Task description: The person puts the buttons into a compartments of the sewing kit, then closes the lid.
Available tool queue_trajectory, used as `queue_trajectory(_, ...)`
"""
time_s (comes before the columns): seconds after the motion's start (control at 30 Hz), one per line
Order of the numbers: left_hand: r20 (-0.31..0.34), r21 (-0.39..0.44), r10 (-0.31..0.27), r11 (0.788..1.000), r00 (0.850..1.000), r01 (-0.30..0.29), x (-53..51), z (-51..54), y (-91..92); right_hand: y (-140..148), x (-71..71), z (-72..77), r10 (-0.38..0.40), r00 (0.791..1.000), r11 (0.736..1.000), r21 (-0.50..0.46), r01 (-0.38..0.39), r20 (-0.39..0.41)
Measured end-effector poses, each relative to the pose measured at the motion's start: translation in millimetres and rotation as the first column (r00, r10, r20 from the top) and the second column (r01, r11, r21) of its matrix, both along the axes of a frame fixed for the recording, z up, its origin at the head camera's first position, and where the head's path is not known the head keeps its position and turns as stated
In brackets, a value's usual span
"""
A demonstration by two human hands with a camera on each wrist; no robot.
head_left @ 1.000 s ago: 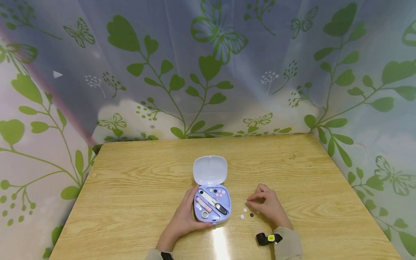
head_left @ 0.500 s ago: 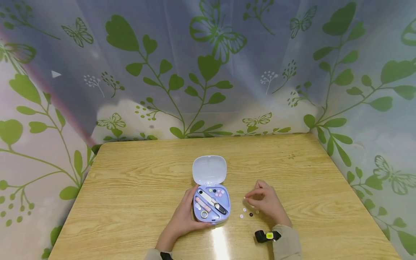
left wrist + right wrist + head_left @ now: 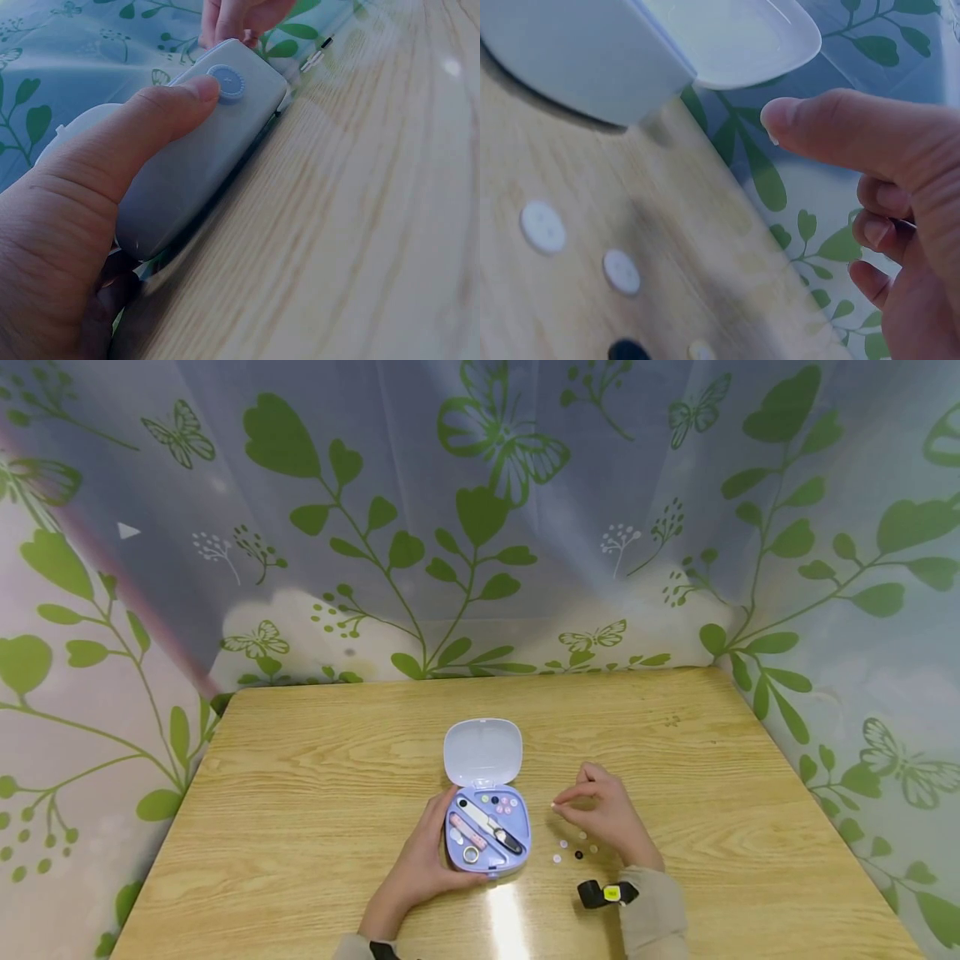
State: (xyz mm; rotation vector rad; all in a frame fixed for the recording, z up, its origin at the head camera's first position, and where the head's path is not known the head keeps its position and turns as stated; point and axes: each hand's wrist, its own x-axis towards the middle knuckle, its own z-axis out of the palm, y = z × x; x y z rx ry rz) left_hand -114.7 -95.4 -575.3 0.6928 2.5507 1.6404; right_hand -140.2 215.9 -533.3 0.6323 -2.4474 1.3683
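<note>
The left grip (image 3: pixel 426 862) holds the open lilac box (image 3: pixel 517 824) on the bench (image 3: pixel 315 777) while the right grip (image 3: pixel 609 812) pinches a small white button (image 3: pixel 554 805).

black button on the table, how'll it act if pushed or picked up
The black button looks flat on the table, so it would probably slide, not roll. It is far smaller than the right hand, so likely light and fiddly to pinch.

Buttons (image 3: pixel 579 855) lie right of the box (image 3: pixel 521 823).
</note>
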Motion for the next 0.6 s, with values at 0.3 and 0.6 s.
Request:
queue_trajectory(0.3, -0.008, 0.004, -0.001, 1.0, 1.0, 0.001, -0.4, -0.8, 0.1, -21, 1.0, 24.7, 0.041, 0.998, 0.999, -0.013, -0.042, -0.038)
queue_trajectory(0.6, -0.003, 0.006, -0.001, 1.0, 1.0, 0.001, 0.1, -0.8, 0.2, -40, 3.9, 44.0, 0.115, 0.993, 0.993, -0.035, -0.116, -0.027)
